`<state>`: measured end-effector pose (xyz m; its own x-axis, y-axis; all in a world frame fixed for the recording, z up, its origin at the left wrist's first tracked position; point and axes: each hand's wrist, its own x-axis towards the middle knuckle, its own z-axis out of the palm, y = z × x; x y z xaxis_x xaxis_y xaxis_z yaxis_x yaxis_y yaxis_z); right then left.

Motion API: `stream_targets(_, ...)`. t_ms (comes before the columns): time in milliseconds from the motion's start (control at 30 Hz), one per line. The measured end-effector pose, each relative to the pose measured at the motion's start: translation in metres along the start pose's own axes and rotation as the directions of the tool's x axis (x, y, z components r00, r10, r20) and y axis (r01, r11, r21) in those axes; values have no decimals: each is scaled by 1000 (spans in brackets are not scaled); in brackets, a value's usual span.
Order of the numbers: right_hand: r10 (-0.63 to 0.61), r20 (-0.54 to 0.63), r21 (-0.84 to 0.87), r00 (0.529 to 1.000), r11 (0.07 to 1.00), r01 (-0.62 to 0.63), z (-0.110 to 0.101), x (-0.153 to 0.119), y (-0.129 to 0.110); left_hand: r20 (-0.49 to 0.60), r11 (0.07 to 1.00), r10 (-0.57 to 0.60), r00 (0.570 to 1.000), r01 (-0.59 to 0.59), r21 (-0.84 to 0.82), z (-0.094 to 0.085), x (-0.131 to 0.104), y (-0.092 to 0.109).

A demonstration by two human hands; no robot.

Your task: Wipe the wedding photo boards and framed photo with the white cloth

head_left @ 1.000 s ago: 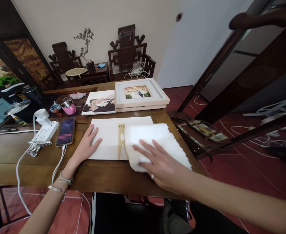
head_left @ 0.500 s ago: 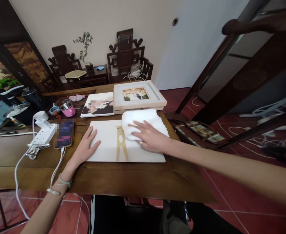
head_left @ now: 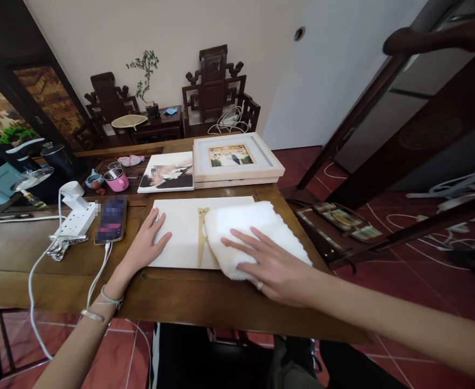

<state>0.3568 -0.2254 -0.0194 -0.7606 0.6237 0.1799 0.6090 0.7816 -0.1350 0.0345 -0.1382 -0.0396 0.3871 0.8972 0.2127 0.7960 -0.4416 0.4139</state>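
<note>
A white board (head_left: 176, 232) with a tan, long-legged figure (head_left: 202, 232) on it lies flat near the front edge of the wooden table. On the board's left end rests my left hand (head_left: 146, 243), fingers spread, holding nothing. My right hand (head_left: 269, 265) lies flat with fingers apart on top of a folded white fluffy cloth (head_left: 241, 221). The cloth covers the board's right part and hangs over its front and right edges. Part of the figure is hidden under the cloth.
Behind the board, a framed picture (head_left: 237, 173) and a flat photo panel (head_left: 168, 186) lie on the table (head_left: 172, 294). To the left are a phone (head_left: 111, 221), a power strip (head_left: 75, 219) with cables, a pink cup (head_left: 116, 181) and a dark kettle (head_left: 54, 156).
My right hand and the cloth have moved toward me and to the right across the board. The cloth now covers part of the figure. My left hand stays on the board's left end.
</note>
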Motion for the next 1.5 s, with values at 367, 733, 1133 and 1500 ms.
stream_targets(367, 283, 6, 59, 959, 957, -283, -1, 76, 14, 23, 1000, -14, 1000, 13, 16, -3, 1, 0)
stream_targets(733, -19, 155, 136, 988, 991, -3, -5, 42, -48, 12, 999, 25, 1000, -24, -43, 1, 2, -5)
stream_targets(1133, 194, 149, -85, 970, 979, -183, -3, 111, 13, -11, 998, 2, 1000, -3, -69, 0, 4, -7)
stream_targets(1500, -77, 180, 27, 981, 997, 73, -13, 71, -81, -14, 998, 20, 1000, -21, -67, 2, 4, -10)
